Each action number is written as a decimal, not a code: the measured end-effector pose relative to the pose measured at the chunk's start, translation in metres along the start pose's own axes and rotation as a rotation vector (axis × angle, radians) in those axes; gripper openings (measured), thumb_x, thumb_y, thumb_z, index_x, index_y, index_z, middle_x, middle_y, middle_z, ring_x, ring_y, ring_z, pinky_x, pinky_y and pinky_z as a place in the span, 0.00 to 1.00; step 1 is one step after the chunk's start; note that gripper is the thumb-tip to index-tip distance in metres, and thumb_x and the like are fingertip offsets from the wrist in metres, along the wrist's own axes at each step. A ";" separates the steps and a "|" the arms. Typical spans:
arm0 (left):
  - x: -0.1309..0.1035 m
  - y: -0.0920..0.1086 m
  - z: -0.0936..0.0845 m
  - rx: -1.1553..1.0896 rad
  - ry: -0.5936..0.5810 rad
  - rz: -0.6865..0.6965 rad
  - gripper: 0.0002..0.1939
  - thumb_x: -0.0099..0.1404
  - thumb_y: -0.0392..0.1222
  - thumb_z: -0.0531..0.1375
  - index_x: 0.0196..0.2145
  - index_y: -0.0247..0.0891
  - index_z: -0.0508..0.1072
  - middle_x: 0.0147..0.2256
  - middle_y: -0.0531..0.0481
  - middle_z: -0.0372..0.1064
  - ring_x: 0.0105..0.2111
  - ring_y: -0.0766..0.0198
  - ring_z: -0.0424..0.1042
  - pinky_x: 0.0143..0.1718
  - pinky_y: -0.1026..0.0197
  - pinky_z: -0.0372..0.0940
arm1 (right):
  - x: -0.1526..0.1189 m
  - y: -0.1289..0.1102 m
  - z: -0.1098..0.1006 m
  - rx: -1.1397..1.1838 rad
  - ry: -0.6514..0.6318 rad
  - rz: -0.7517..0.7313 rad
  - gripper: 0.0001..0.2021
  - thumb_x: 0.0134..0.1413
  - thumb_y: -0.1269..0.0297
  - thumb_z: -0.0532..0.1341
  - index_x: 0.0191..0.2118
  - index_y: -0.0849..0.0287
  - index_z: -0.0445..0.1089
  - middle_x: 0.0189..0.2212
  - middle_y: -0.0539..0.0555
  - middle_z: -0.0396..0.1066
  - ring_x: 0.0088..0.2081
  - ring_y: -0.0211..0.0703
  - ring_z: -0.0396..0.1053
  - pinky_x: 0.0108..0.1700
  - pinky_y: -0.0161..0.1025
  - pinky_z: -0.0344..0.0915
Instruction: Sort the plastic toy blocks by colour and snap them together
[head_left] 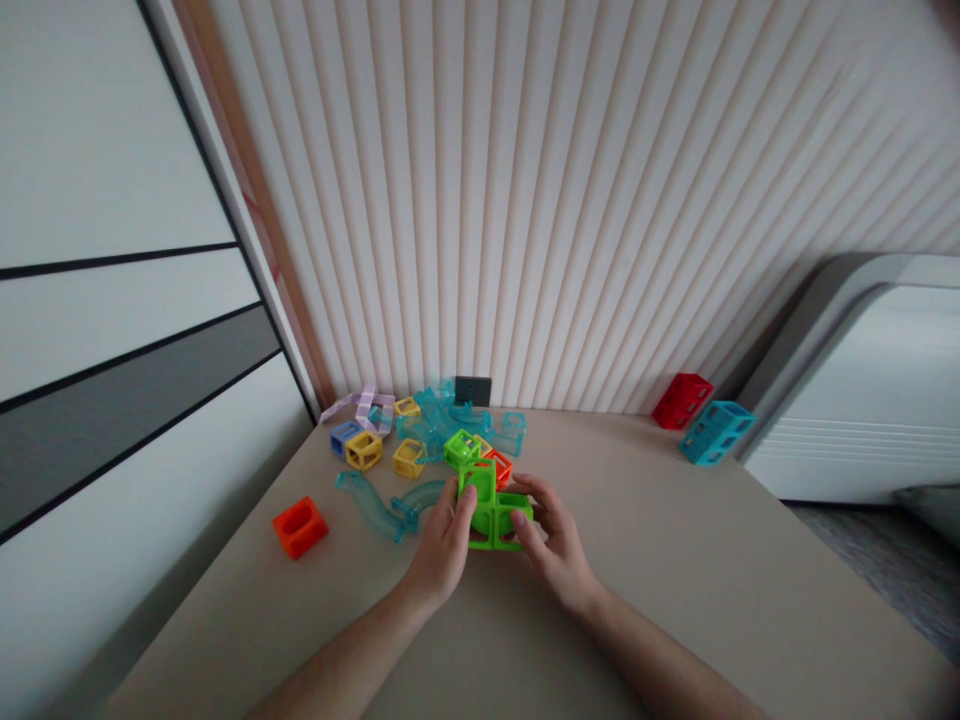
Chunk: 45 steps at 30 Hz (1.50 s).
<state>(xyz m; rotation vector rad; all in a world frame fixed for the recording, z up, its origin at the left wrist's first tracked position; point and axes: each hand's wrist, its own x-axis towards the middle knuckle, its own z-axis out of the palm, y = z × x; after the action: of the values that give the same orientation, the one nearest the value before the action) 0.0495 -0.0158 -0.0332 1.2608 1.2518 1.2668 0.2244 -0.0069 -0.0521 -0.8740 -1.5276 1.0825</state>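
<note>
A bright green L-shaped block piece (489,517) is held between both hands above the table. My left hand (442,545) grips its left side, with the thumb on the front face. My right hand (553,545) closes on its right side, thumb on the lower right cell. Just behind the piece are a green cube (462,447) and a red-orange cube (501,468), partly hidden. Clear teal curved tubes (375,510) lie to the left of my left hand.
Teal tube parts (439,420), yellow cubes (364,451), a blue cube (343,437) and lilac pieces (373,408) crowd the back left. An orange block (300,527) lies at left. Red (682,401) and teal (716,432) blocks stand back right, near the ribbed wall (525,200).
</note>
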 end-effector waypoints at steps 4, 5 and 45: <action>-0.001 -0.001 -0.001 -0.006 -0.026 -0.013 0.29 0.71 0.60 0.50 0.58 0.37 0.68 0.53 0.40 0.73 0.50 0.50 0.74 0.48 0.52 0.70 | 0.001 -0.003 0.000 -0.036 0.000 -0.014 0.17 0.64 0.53 0.60 0.55 0.52 0.66 0.49 0.58 0.71 0.39 0.45 0.75 0.34 0.39 0.78; -0.001 -0.002 -0.001 0.001 -0.019 -0.012 0.29 0.71 0.60 0.50 0.58 0.37 0.68 0.54 0.40 0.73 0.51 0.50 0.74 0.49 0.52 0.69 | 0.001 -0.004 0.000 -0.035 -0.002 -0.012 0.17 0.64 0.53 0.60 0.54 0.53 0.66 0.49 0.58 0.71 0.39 0.45 0.74 0.35 0.39 0.77; -0.007 0.024 -0.001 -0.289 -0.132 0.057 0.25 0.57 0.51 0.69 0.48 0.40 0.67 0.44 0.46 0.76 0.46 0.54 0.76 0.46 0.55 0.71 | -0.003 -0.003 -0.006 -0.211 -0.041 -0.235 0.20 0.69 0.54 0.54 0.62 0.51 0.57 0.53 0.60 0.68 0.52 0.52 0.70 0.50 0.49 0.71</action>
<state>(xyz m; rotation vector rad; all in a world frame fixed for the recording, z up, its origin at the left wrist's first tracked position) 0.0500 -0.0240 -0.0093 1.1558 0.9080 1.3290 0.2310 -0.0094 -0.0498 -0.7929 -1.7533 0.7833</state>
